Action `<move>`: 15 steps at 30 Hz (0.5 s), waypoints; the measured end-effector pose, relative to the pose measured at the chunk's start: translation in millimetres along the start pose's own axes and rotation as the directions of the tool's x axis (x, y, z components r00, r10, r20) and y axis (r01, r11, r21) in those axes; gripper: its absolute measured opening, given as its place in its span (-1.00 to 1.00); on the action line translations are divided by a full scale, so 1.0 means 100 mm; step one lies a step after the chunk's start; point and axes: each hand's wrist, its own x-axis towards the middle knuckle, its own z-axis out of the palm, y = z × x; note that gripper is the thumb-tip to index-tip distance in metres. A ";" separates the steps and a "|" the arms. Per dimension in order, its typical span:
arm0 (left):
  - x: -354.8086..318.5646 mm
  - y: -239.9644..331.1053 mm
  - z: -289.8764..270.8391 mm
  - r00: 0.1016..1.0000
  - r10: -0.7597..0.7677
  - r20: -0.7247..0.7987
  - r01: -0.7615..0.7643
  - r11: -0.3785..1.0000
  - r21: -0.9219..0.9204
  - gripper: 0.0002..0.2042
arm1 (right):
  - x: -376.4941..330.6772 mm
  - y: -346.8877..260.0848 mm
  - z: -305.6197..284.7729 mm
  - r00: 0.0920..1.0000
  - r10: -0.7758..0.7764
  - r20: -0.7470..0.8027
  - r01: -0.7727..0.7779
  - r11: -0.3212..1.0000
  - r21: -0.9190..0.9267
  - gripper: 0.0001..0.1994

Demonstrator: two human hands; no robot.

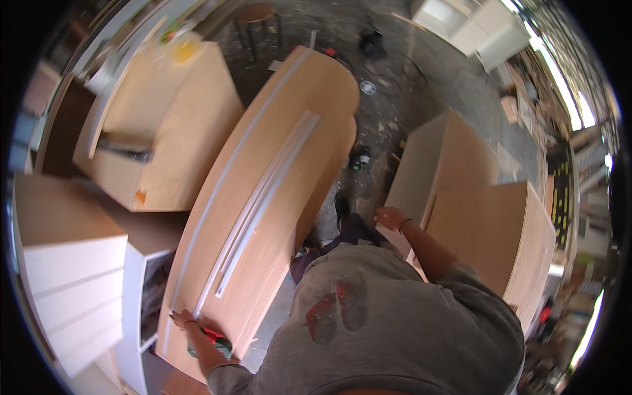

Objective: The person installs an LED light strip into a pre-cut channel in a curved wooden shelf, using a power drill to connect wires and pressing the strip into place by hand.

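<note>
A long light-wood panel (289,164) with a rounded far end lies to my left. A pale strip (217,178) runs along its left side, and narrow white and clear strips (253,210) lie lengthwise on its middle. My left hand (183,319) rests near the panel's near left edge, at the pale strip, its fingers apart. Partly under my left forearm sits a red and green object (216,341), whose kind I cannot make out. My right hand (392,217) is closed, fingers curled, beside the near edge of a wooden cabinet (438,164); anything in it is hidden.
Another wooden cabinet (484,227) stands at my right. A large wooden box (178,112) and a white-fronted drawer unit (79,289) flank the panel on the left. Beyond are a round stool (257,13) and a dark tool (372,43) with a cord on the littered floor.
</note>
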 end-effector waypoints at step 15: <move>-3.76 3.67 -1.28 0.540 0.489 -0.685 -0.840 0.369 -0.398 -0.42 | 0.84 1.67 0.46 0.975 0.140 0.172 -0.190 0.927 0.323 -0.58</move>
